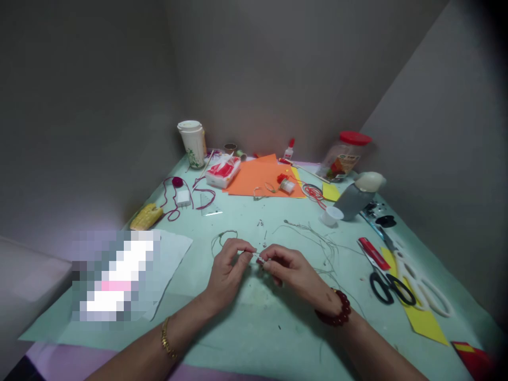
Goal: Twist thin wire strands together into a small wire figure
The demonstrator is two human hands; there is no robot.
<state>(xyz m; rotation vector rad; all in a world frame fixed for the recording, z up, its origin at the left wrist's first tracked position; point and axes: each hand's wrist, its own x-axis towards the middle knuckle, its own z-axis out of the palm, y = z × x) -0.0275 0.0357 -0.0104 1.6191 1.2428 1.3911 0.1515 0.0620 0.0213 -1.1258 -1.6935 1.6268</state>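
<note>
Both hands meet low in the middle of the view, fingertips almost touching. Between them is a small beaded piece (260,260), silvery with dark red, too small to make out fully. My left hand (229,267) pinches its left end between thumb and forefinger. The other end sits in the closed fingertips of my right hand (291,269). Just beyond the fingers lie tiny metal parts (260,223). A looped thin cord (218,239) rests behind my left hand, and loose greenish cords (323,243) spread behind and to the right of my right hand.
Scissors with black handles (391,288) and white-handled scissors (423,286) lie at the right. A grey bottle (349,198) and a red-lidded jar (343,156) stand behind them. Orange paper (254,177), a tissue pack (223,170) and a white cup (193,145) are at the back.
</note>
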